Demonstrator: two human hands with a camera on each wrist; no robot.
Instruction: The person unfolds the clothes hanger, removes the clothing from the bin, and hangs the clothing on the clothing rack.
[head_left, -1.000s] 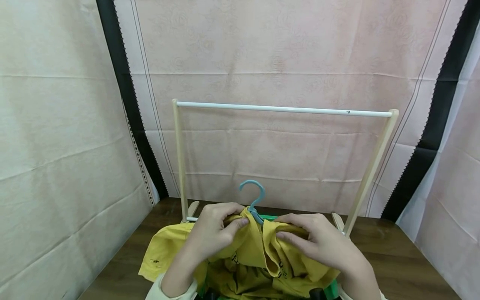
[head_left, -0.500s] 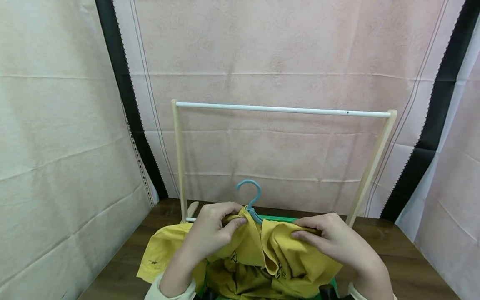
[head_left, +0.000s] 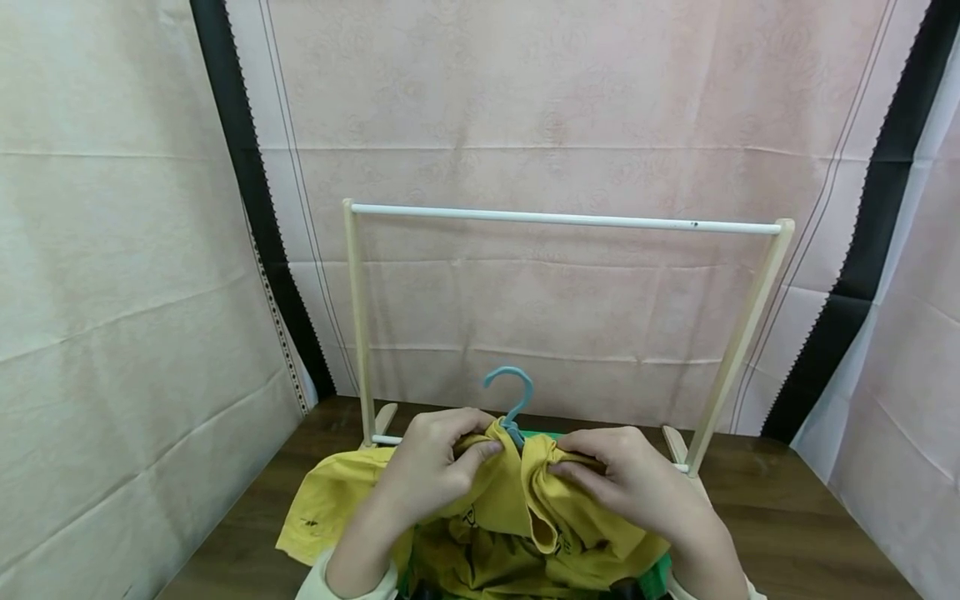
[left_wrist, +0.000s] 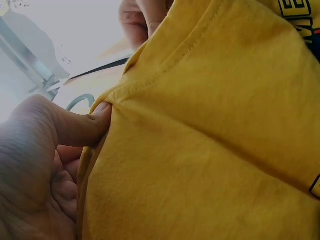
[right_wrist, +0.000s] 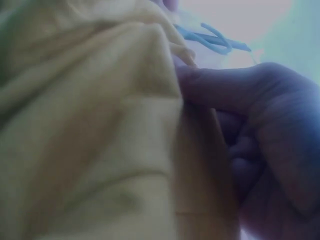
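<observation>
A yellow T-shirt (head_left: 487,508) with dark printed letters lies bunched in front of the person. Out of its neck opening rises the hook of a blue hanger (head_left: 517,392); the hanger's lower part is hidden by cloth. The left hand (head_left: 431,462) pinches the shirt near the neckline, left of the hook, and in the left wrist view its thumb (left_wrist: 85,125) presses on the cloth's edge. On the other side of the hook, the right hand (head_left: 637,479) pinches a gathered fold between thumb and fingers. The right wrist view is blurred.
Behind the shirt stands a clothes rack with a white top bar (head_left: 562,218) and cream posts (head_left: 742,350). Something green (head_left: 654,575) shows under the shirt. All sit on a dark wooden table (head_left: 810,533), with pale cloth walls (head_left: 570,100) around.
The right hand slid right along the shirt's edge, then came back left toward the hook, bunching the cloth. The hook shifted slightly left, then right and a little lower. The left hand barely moved.
</observation>
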